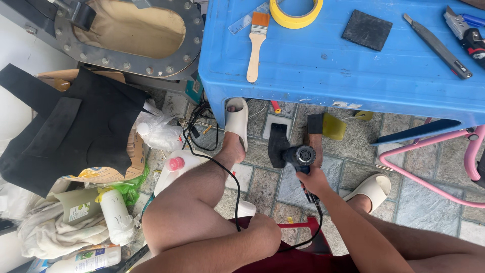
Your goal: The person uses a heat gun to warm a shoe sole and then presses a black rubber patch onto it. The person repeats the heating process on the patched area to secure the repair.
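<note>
One hand (pixel 314 181), the right, grips a black heat gun (pixel 301 155), nozzle toward a black strip (pixel 277 144) at ten o'clock on the floor; left hand unseen.

Blue plastic table (pixel 323 65) with paintbrush (pixel 257 43), yellow tape roll (pixel 295 14), black square pad (pixel 367 30), utility knife (pixel 437 46).

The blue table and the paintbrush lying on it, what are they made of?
The blue table looks like moulded plastic: one even colour, rounded edges, a dull sheen with scuffs. The paintbrush seems to have a pale bare wooden handle, an orange band that might be metal or plastic, and light bristles. Its finish looks unvarnished, though that is hard to tell from here.
</note>
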